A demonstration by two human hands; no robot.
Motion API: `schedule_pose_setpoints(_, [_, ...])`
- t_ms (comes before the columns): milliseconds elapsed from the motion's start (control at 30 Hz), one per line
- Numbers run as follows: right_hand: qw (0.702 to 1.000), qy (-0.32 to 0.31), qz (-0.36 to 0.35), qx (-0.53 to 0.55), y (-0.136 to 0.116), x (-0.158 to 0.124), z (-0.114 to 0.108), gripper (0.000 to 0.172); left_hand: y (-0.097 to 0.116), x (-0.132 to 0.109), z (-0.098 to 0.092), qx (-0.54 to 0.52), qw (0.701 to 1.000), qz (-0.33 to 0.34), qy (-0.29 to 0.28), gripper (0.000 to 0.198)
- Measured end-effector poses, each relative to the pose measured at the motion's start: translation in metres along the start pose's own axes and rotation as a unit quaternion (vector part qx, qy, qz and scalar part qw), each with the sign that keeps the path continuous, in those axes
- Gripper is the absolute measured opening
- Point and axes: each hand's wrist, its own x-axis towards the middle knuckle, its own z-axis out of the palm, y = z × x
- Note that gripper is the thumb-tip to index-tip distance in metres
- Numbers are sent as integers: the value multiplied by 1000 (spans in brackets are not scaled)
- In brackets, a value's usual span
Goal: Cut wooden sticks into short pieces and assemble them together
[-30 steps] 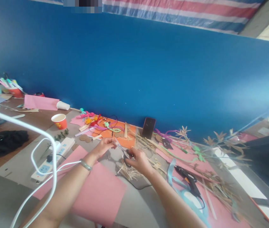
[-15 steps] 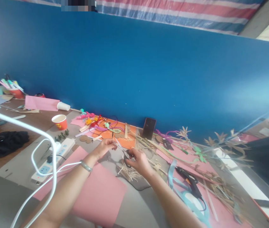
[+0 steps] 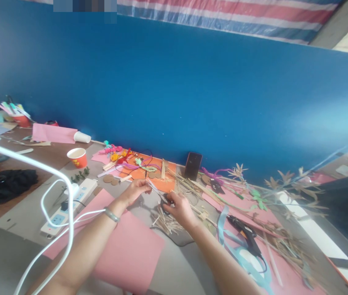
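My left hand is closed in a pinch on the end of a thin pale straw strip that runs across to my right hand. My right hand is closed around small dark-handled scissors at the strip. Both hands hover over a heap of cut straw pieces on the grey table. A bangle sits on my left wrist. A pink paper sheet lies under my left forearm.
A white power strip with a white cable lies at left beside a red paper cup. An orange sheet with colourful pipe-cleaner figures, a propped dark phone, a black glue gun and dried leafy stalks fill the right. A blue wall stands behind.
Almost nothing has changed; my hands stay together over the straw heap, the view shifting only slightly.
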Motion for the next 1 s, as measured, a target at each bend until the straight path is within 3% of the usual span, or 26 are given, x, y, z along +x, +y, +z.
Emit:
schedule_pose_setpoints(200, [1000, 7, -18, -18, -5, -1, -1, 13, 1, 0, 0, -1, 1000, -2, 5, 15])
schedule_pose_setpoints(467, [1000, 3, 8, -29, -2, -6, -1, 9, 5, -3, 2, 3, 1000, -4, -3, 19])
schedule_pose_setpoints(600, [990, 20, 117, -79, 21, -5, -20, 13, 8, -3, 2, -1, 1000, -14, 13, 22])
schedule_pose_setpoints(700, [970, -18, 182, -159, 48, -7, -46, 12, 9, -3, 3, 0, 1000, -18, 22, 20])
schedule_pose_setpoints(867, [938, -63, 241, -242, 84, -16, -74, 9, 10, -4, 5, 15, 1000, -7, 27, 17])
schedule_pose_setpoints(1000, [931, -119, 271, -214, 98, -21, -82, 8, 15, -7, 6, 63, 998, 13, 25, 22])
